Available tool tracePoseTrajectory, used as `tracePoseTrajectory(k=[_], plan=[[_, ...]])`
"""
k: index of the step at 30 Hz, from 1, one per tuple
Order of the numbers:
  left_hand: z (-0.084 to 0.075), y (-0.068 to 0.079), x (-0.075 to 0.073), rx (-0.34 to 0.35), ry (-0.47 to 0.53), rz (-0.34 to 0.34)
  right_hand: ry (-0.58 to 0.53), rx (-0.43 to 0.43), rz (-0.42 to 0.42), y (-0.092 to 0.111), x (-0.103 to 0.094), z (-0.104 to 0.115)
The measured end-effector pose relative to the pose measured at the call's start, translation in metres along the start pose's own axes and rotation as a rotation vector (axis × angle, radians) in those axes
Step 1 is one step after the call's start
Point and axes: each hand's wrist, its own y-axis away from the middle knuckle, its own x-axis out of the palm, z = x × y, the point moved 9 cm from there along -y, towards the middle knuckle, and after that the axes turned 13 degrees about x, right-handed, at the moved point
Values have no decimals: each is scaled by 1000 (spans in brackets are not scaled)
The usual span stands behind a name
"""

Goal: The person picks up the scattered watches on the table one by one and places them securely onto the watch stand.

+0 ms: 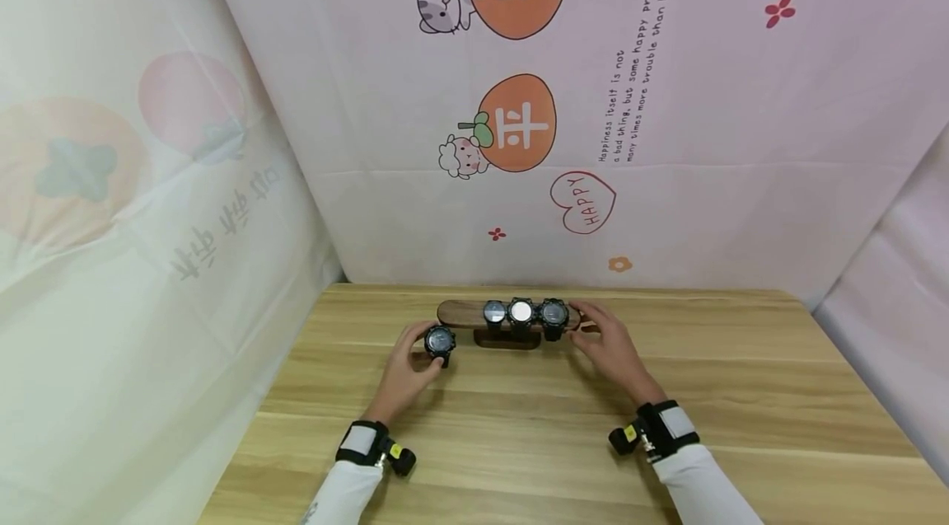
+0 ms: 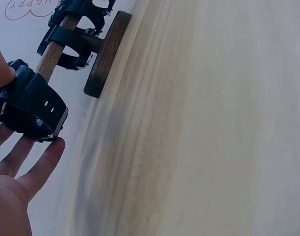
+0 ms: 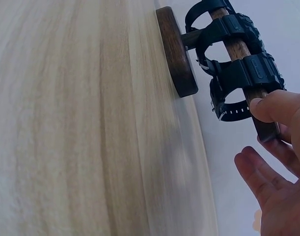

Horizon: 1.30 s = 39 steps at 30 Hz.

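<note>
A dark wooden watch stand (image 1: 461,313) has a horizontal bar with three black watches on it: a smaller one (image 1: 494,312), one with a bright glare on its face (image 1: 521,311) and one near the right end (image 1: 553,313). My left hand (image 1: 403,379) holds a fourth black watch (image 1: 440,341) by the bar's left end. Its strap (image 2: 44,105) forms a closed loop in the left wrist view; whether the bar enters it is unclear. With thumb and fingers, my right hand (image 1: 614,350) grips the bar's right end (image 3: 265,129).
The stand's base (image 1: 507,339) rests near the back of the wood-grain table (image 1: 519,442). A printed white cloth (image 1: 400,220) hangs behind the table, and another cloth (image 1: 245,278) borders the left side. Each wrist wears a strapped camera.
</note>
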Motion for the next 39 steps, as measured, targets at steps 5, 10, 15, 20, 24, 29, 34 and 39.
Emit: tracePoseTrajectory(k=[5, 10, 15, 20, 24, 29, 34, 39], plan=[[0, -2, -5, -2, -9, -17, 1, -12, -9, 0, -1, 1], [-1, -4, -9, -15, -21, -19, 3, -17, -14, 1, -1, 1], [1, -7, -12, -14, -28, -35, 6, -12, -15, 1, -1, -2], [24, -3, -14, -43, -45, -54, 6, -11, -8, 1, 0, -2], [42, 0, -14, -92, -49, -56, -3, 1, -5, 1, -1, 0], [48, -1, -14, -99, -35, -62, -2, -7, -6, 1, 0, 0], [48, -5, -13, -71, -8, -65, 7, -4, -12, 1, -1, -1], [49, -8, -14, -61, 3, -77, 15, -11, -20, 2, -1, 0]])
